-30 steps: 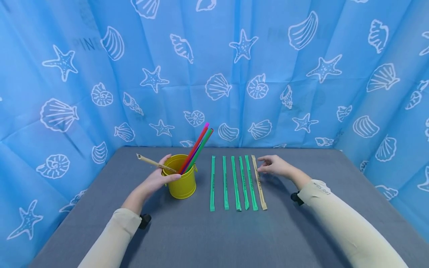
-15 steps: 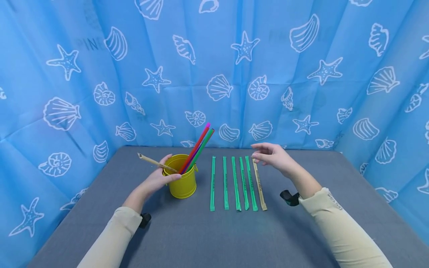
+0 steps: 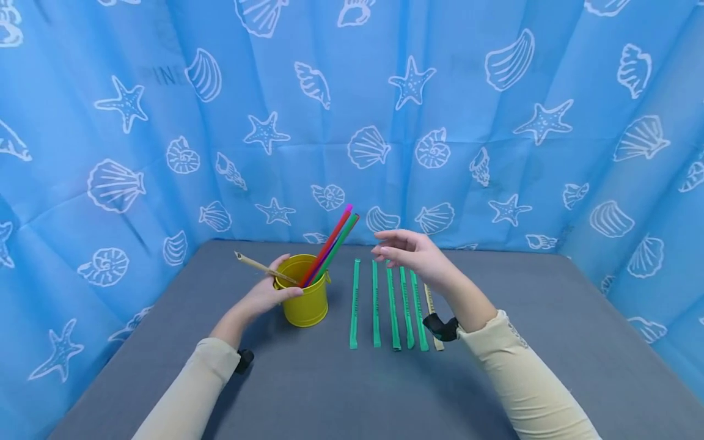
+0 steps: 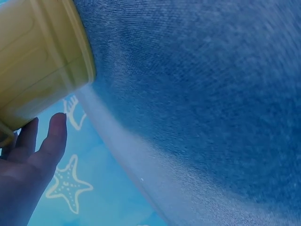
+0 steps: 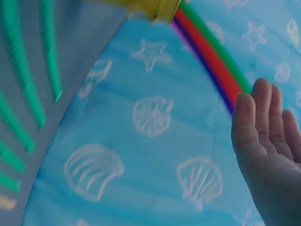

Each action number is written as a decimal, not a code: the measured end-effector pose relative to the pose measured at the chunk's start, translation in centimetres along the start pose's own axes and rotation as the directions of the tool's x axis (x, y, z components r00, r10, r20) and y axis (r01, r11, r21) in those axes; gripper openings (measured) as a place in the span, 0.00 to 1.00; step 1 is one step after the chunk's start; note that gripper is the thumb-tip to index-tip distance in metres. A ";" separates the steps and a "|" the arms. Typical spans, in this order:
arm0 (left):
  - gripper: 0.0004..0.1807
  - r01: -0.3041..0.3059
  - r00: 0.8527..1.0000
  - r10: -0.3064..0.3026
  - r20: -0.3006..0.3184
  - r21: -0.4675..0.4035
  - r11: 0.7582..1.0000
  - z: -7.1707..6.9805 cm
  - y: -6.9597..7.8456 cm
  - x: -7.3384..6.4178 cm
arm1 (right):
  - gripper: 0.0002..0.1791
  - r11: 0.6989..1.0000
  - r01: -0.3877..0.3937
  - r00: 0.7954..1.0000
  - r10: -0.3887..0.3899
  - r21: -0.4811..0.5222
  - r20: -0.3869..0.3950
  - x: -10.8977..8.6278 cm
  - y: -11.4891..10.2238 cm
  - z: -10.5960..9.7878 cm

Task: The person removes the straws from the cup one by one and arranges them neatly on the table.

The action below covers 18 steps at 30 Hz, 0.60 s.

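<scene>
My left hand holds a small yellow bucket from its left side, thumb at the near rim and fingers round the far side. Red, green, purple and magenta straws lean to the right in the bucket; a tan paper-wrapped straw tilts out to the left. In the air over the far ends of a row of green wrapped straws, my right hand has loosely bent fingers with nothing between them. The right wrist view also shows this right hand holding nothing.
A second tan wrapped straw ends the row at the right, partly hidden by the right wrist and its black camera. Everything stands on a grey cloth-covered table. Behind it hangs a blue curtain with white shells.
My right hand has lifted from beside the tan straw and moved left over the green straws, towards the bucket. The left hand and bucket stay in place; the head view has shifted slightly.
</scene>
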<state>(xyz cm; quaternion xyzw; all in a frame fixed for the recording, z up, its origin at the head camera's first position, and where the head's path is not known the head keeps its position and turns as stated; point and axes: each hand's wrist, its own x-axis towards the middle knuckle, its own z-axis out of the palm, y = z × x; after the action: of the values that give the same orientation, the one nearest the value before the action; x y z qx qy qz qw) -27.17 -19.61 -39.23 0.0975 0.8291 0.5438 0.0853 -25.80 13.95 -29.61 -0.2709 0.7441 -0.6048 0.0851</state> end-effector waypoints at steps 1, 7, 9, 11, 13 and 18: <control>0.49 -0.004 1.000 0.004 -0.001 0.004 1.000 0.0 0.0 0.0 | 0.24 1.000 0.000 1.000 0.000 0.011 0.009 0.3 -0.1 0.5; 0.50 -0.048 0.999 0.048 -0.005 0.007 0.999 0.0 0.0 0.3 | 0.23 0.998 0.031 0.998 -0.034 0.059 0.058 2.2 -0.6 3.9; 0.50 -0.064 0.998 0.064 -0.004 0.012 0.998 0.1 -0.1 0.3 | 0.23 0.997 0.042 0.996 -0.047 0.065 0.074 2.8 -0.7 5.1; 0.51 -0.069 0.998 0.070 -0.010 0.025 0.997 0.2 -0.3 0.3 | 0.24 0.996 0.053 0.993 -0.061 0.073 0.099 3.4 -0.8 6.4; 0.51 -0.064 0.998 0.065 -0.022 0.038 0.997 0.3 -0.5 0.2 | 0.25 0.995 0.056 0.990 -0.066 0.084 0.123 4.0 -0.7 7.8; 0.51 -0.089 0.995 0.091 -0.040 0.044 0.995 0.2 -0.8 0.2 | 0.28 0.991 0.082 0.979 -0.100 0.102 0.176 5.6 -0.3 11.3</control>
<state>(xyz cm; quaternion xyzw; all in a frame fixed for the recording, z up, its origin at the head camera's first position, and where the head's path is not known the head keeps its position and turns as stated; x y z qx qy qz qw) -27.39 -19.65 -40.02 0.1253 0.8369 0.5313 0.0413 -25.26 1.45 -31.12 -0.3542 0.6907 -0.6153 0.1373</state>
